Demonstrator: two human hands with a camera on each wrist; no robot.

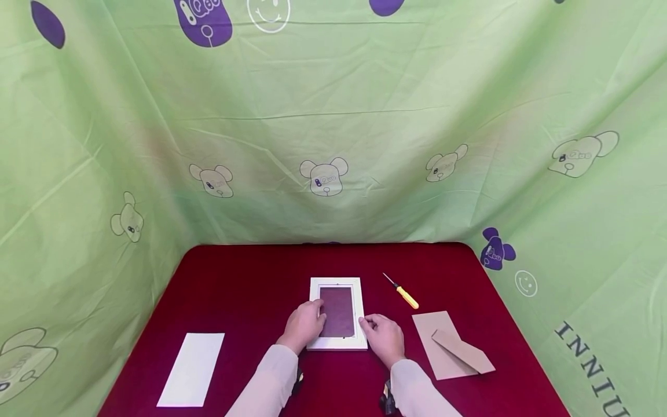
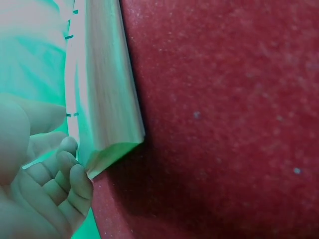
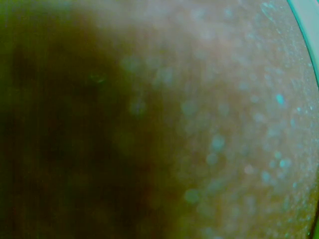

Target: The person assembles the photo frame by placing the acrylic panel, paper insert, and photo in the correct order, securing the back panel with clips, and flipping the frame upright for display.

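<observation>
In the head view a white picture frame [image 1: 357, 289] with a dark red-looking middle lies at the centre of the table. My left hand [image 1: 304, 325] grips its left side, fingertips reaching over the inner edge. In the left wrist view the left hand [image 2: 45, 174] has a finger on the frame's [image 2: 107, 74] face and the other fingers bent against its side. The right hand [image 1: 384, 337] holds the right side, its thumb tip at the rim and the fingers bent. The right wrist view is too blurred to show fingers.
Right of the frame lie a yellow-handled screwdriver [image 1: 407, 297] and a brown backing board [image 1: 435, 341] with its stand leg [image 1: 461, 352] angled out. A white rectangular sheet [image 1: 193, 369] is at the left. Green patterned cloth [image 1: 323, 220] surrounds the red table [image 1: 250, 272].
</observation>
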